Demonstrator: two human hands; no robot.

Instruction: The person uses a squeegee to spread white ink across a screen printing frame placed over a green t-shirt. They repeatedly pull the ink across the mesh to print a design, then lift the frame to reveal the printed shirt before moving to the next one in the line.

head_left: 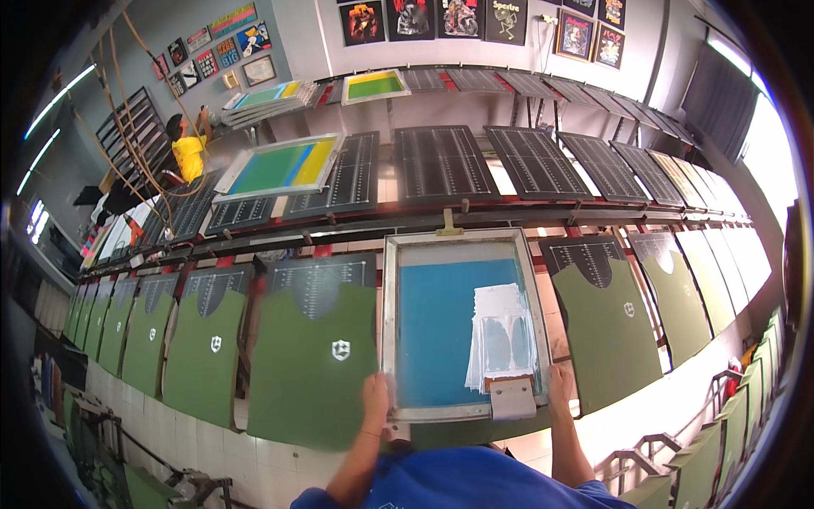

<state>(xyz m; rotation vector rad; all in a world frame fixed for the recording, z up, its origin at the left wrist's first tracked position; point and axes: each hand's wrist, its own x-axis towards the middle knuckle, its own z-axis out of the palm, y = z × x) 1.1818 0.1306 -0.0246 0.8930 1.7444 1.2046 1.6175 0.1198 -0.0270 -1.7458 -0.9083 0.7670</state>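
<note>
A screen printing frame (pixel 392 322) with blue mesh lies in front of me over a green shirt. My left hand (pixel 376 399) is closed on its lower left side, and my right hand (pixel 560 386) is closed on the lower right side. White ink (pixel 502 327) is spread over the right part of the mesh. At the lower end of that ink rests a squeegee (pixel 511 399) with a pale metal handle, held by neither hand. A clamp (pixel 448 222) sits at the frame's far edge. Most of the shirt below is hidden by the frame.
Green shirts with small white emblems lie on boards to the left (pixel 309 373) and right (pixel 604 331). Bare black boards (pixel 445 165) fill the row behind. Another screen (pixel 280 165) rests there. A person in yellow (pixel 188 154) is at far left. More shirts hang on racks (pixel 699 462) near right.
</note>
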